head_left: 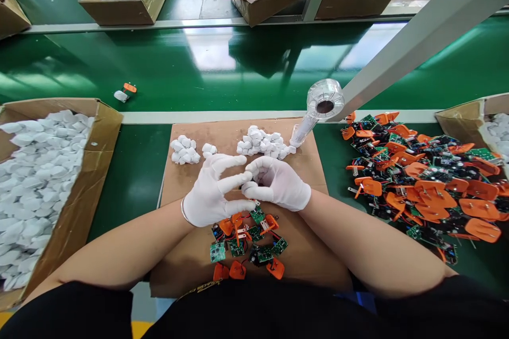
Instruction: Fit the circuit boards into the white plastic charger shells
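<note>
Both my hands wear white gloves and meet over a brown cardboard sheet (302, 259). My right hand (278, 184) is curled shut round a white plastic shell, mostly hidden in the fist. My left hand (210, 190) has its fingers stretched toward the right hand and touches it at the fingertips. Just below the hands lies a small cluster of green circuit boards with orange plug plates (248, 246). Two small heaps of white shells (185, 151) (264, 144) lie on the sheet beyond the hands.
A large pile of orange-and-green board assemblies (421, 180) covers the bench at right. A cardboard box of white shells (35, 185) stands at left, another box (489, 122) at far right. A clear handheld fan (318, 108) leans by a grey post. One assembled piece (124, 92) lies on the green conveyor belt.
</note>
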`<act>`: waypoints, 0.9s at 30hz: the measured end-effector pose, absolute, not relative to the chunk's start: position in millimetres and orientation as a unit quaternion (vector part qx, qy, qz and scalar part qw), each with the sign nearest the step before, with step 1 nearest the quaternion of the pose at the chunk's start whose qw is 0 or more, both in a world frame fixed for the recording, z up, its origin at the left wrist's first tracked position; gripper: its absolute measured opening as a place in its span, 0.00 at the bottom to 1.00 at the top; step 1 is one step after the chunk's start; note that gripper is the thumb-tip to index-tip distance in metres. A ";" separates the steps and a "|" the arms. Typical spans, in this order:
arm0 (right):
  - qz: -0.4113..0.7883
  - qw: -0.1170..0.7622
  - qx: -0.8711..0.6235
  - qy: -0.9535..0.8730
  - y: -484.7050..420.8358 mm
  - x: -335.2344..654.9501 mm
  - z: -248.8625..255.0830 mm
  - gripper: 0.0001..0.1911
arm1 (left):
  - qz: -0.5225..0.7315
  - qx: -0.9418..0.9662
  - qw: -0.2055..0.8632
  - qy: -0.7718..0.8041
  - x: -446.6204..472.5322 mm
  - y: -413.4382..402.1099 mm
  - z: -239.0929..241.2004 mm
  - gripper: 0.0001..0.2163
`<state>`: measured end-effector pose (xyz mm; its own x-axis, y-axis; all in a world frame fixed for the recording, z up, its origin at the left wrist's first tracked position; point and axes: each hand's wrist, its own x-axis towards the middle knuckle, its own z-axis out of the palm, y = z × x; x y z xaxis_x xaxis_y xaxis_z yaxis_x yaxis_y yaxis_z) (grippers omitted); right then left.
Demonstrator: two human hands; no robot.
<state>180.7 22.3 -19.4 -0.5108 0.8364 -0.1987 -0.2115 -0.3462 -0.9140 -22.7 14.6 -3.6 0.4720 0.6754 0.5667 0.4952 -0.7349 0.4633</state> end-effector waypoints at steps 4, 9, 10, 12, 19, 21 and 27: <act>0.729 0.340 -0.339 -0.488 18.8 179.1 -23.2 0.22 | 0.388 0.862 0.111 0.305 -19.2 16.7 -7.6 0.20; 0.722 0.327 -0.329 -0.512 20.1 180.0 -22.5 0.19 | 0.344 0.872 0.129 0.324 -18.2 16.6 -8.1 0.14; 0.724 0.326 -0.324 -0.513 20.5 180.2 -21.8 0.19 | 0.340 0.873 0.131 0.325 -18.2 16.8 -7.9 0.14; 0.729 0.326 -0.314 -0.514 21.0 180.2 -20.5 0.19 | 0.344 0.874 0.121 0.320 -17.9 17.3 -7.4 0.15; 0.716 0.331 -0.313 -0.528 21.3 179.5 -20.6 0.19 | 0.366 0.882 0.072 0.287 -15.3 19.1 -2.1 0.16; 0.708 0.331 -0.318 -0.537 21.5 179.9 -21.8 0.18 | 0.361 0.885 0.067 0.288 -14.8 19.2 -0.8 0.16; 0.703 0.323 -0.322 -0.546 21.0 180.8 -20.1 0.19 | 0.357 0.890 0.032 0.283 -15.0 18.8 -1.5 0.14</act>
<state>180.8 21.0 -20.1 -0.5843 0.8053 -0.1004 -0.1020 -0.1956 -0.9754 -15.0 18.8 -1.5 0.5851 0.5271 0.6163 0.4812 -0.8374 0.2593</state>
